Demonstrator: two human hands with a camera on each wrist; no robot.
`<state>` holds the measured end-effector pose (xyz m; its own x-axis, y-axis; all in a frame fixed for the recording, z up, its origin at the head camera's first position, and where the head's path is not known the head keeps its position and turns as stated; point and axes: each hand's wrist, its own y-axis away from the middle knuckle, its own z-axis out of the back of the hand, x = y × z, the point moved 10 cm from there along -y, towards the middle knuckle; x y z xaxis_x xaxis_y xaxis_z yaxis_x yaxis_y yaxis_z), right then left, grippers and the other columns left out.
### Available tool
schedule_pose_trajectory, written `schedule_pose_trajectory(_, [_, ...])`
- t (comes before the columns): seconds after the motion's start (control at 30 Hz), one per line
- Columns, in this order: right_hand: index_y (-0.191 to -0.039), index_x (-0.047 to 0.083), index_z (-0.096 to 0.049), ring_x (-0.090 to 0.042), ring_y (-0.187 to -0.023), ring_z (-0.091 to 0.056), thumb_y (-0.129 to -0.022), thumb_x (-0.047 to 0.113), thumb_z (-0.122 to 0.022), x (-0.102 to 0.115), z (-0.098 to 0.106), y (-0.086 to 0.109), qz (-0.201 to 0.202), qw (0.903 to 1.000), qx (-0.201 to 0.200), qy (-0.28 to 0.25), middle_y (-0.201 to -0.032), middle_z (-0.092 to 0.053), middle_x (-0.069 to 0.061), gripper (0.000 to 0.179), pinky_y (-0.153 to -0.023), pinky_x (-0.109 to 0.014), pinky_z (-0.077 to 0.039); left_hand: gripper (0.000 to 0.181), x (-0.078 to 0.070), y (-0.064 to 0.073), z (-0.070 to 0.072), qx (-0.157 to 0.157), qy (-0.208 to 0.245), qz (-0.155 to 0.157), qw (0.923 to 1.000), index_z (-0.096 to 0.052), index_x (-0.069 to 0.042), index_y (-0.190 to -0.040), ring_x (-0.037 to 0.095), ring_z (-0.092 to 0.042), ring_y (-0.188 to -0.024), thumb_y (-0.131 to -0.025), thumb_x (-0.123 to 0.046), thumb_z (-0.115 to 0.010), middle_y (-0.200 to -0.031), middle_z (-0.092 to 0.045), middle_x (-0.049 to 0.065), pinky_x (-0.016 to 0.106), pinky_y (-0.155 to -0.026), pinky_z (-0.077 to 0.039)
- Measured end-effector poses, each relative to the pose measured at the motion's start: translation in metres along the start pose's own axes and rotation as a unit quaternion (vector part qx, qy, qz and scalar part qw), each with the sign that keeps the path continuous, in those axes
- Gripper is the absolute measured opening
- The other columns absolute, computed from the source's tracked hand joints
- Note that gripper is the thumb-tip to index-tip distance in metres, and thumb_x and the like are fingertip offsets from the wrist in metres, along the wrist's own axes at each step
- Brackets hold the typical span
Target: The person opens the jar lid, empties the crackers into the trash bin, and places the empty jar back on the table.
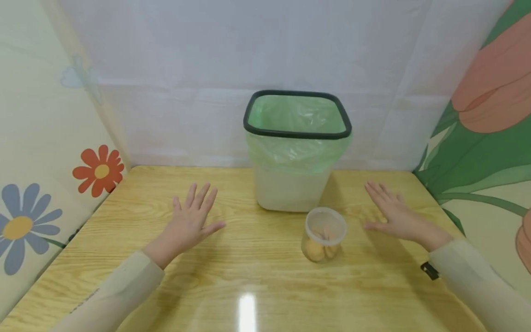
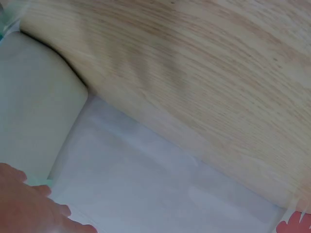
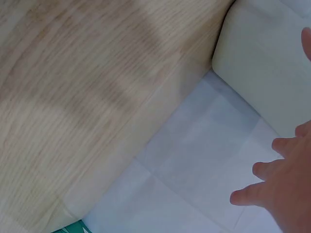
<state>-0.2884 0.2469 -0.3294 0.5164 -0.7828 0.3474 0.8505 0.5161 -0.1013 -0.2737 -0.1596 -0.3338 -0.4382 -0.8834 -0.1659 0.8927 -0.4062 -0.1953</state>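
Tub (image 1: 341, 234), clear, orange-tan pieces (image 1: 315, 249) inside, stands on wood bench (image 1: 224, 276) right of centre, near side of lined bin (image 1: 290, 191). Left hand (image 1: 188, 226) spread, fingers straight, well left of tub; right hand (image 1: 396, 215) likewise, right of tub, apart.

On my feed, between left hand (image 1: 188, 226) and right hand (image 1: 394, 214), I log: pale tapered bin (image 1: 290, 191), smooth matt plastic; black rectangular rim (image 1: 296, 135), smooth plastic; green liner (image 1: 298, 115), glossy crinkled film. Nearer the right: translucent round tub (image 1: 332, 240), smooth plastic. Beneath both: yellow-brown wood-grain tabletop (image 1: 249, 263), glossy.
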Motion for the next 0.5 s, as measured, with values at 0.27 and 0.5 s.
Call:
schedule_pose_trajectory(0.27, [-0.152,-0.006,-0.002,-0.051,-0.141,0.006,-0.087,0.027,-0.073,0.004,-0.008,0.004,0.008,0.9976,-0.010,-0.067,-0.153,-0.003,-0.036,0.102,-0.103,-0.073,0.004,0.086,-0.005,0.004,-0.004,-0.011,-0.010,-0.019,0.9997,-0.018,0.003,-0.152,0.045,0.005,-0.144,-0.095,-0.049,-0.056,-0.158,-0.006,0.024,0.080,-0.098,-0.005])
schedule_pose_trajectory(0.5, [-0.151,-0.009,-0.002,-0.053,-0.140,0.005,-0.085,0.028,-0.075,0.005,-0.013,0.004,0.019,0.9946,-0.014,-0.101,-0.152,-0.002,-0.038,0.105,-0.106,-0.071,0.001,0.086,-0.009,0.005,-0.006,-0.003,-0.017,-0.025,0.9995,-0.016,0.003,-0.152,0.045,0.003,-0.144,-0.096,-0.051,-0.053,-0.158,-0.007,0.024,0.080,-0.098,-0.007])
